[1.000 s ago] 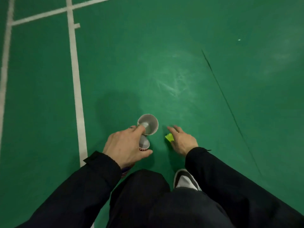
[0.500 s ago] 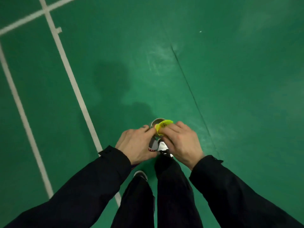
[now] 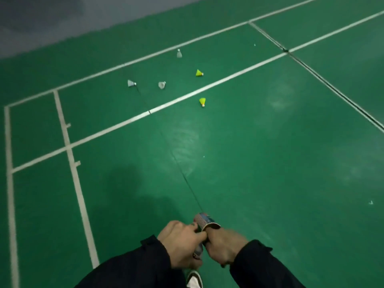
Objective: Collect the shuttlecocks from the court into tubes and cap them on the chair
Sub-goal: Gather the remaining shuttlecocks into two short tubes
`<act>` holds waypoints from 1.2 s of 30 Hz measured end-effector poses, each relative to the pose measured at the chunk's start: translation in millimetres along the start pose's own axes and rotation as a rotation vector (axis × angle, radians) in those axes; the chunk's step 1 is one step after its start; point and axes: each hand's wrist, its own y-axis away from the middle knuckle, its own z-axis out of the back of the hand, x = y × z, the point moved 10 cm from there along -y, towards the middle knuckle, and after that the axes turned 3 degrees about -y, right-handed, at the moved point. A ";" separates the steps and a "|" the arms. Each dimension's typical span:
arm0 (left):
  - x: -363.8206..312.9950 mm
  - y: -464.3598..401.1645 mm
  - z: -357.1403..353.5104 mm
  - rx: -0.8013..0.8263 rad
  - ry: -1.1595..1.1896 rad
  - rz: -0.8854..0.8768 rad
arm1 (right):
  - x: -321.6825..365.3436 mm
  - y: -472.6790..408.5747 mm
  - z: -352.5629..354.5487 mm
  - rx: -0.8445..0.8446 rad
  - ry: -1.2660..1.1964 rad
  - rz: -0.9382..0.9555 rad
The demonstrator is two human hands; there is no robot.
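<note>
Indoor badminton ct: white lines (image 3: 207, 88), shuttles (image 3: 199, 73)

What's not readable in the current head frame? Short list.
- Tube: mouth and contents hidden by both hands; shuttlecock count unknown.
- Right hand: fingertips hidden behind the tube and left hand, motion-blurred.
- Far shuttlecocks, e.g. the white one: too small to judge condition.
- Chair and caps: out of frame.
- White shoe: cut by bottom edge.

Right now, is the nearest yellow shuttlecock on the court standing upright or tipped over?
Tipped over: the nearest yellow shuttlecock lies on the green floor, cork toward the camera, skirt away.
</note>
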 end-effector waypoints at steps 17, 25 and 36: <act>292.3 -248.2 277.9 -0.182 0.230 0.297 | -17.6 -195.2 444.8 -0.484 -0.505 0.081; 443.5 -406.2 340.8 -0.226 0.346 0.469 | -77.7 -375.1 599.2 -0.447 -0.528 0.020; 625.1 -597.5 334.4 -0.189 0.482 0.646 | -167.7 -660.0 681.3 -0.448 -0.623 -0.157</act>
